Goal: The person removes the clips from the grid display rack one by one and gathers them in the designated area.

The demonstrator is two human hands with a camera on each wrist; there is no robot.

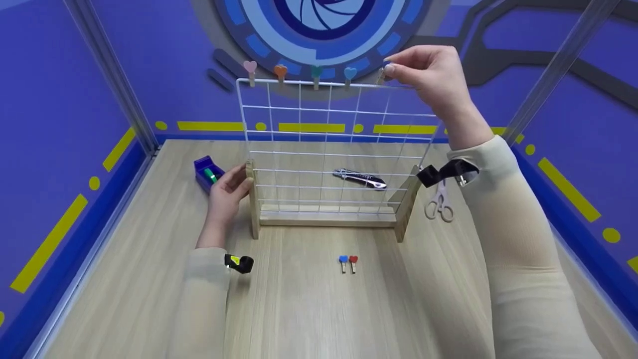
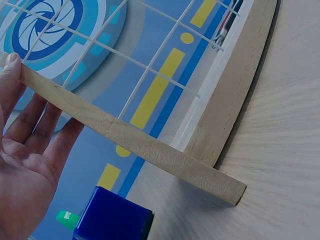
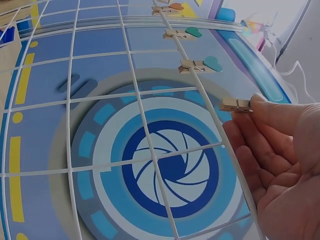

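Blue-heart wooden clip (image 1: 343, 264) and red-heart clip (image 1: 353, 264) lie before the white wire grid (image 1: 327, 133); right hand (image 1: 432, 75) pinches another clip (image 3: 235, 104) at its top, left hand (image 1: 225, 198) grips its wooden post (image 1: 253, 212); leftward, a dark-blue box (image 2: 115, 215) holds something green.

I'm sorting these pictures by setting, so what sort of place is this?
Probably a staged work booth: a wood-grain tabletop boxed in by printed blue panels, with a metal post at the corner.
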